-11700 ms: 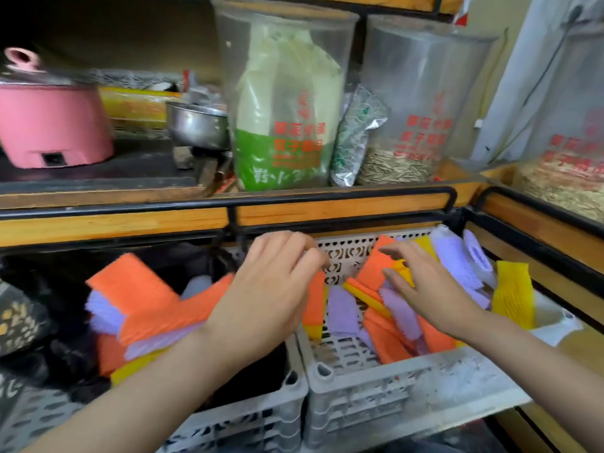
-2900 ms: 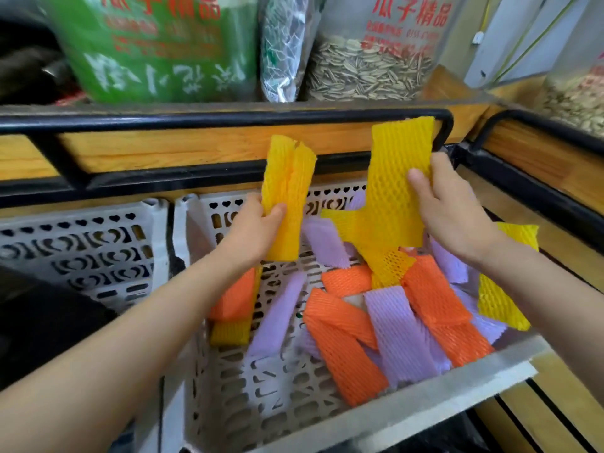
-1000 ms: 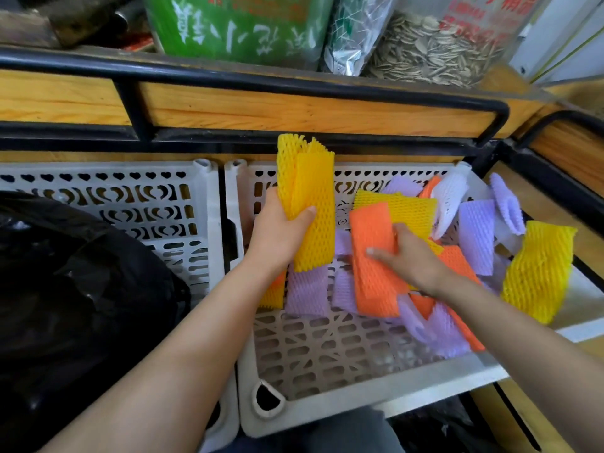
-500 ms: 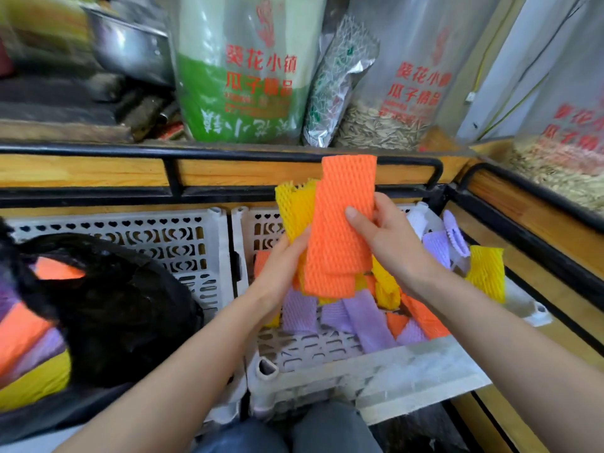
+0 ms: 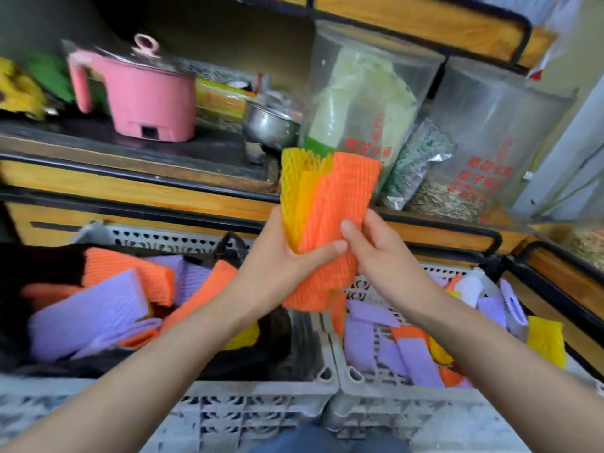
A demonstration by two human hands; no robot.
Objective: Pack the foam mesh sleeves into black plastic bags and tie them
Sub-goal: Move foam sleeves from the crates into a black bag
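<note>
item: stack of foam mesh sleeves (image 5: pixel 340 197), yellow and orange, held upright near the right edge of the black bag (image 5: pixel 274 348). our left hand (image 5: pixel 281 269) curls round its lower half; our right hand (image 5: pixel 382 253) pinches the orange edge. we square the ends first, then lower it into the bag.

Through the head camera I watched what looked like a small snack shop. Tall clear bins (image 5: pixel 510 103) printed in red, one holding sunflower seeds (image 5: pixel 444 201), stood on wood shelving with black metal rails (image 5: pixel 130 191), beside a pink electric pot (image 5: pixel 147 96) and a steel bowl (image 5: pixel 271 127). Below sat grey perforated crates (image 5: pixel 261 410) of foam mesh sleeves (image 5: pixel 88 308).
</note>
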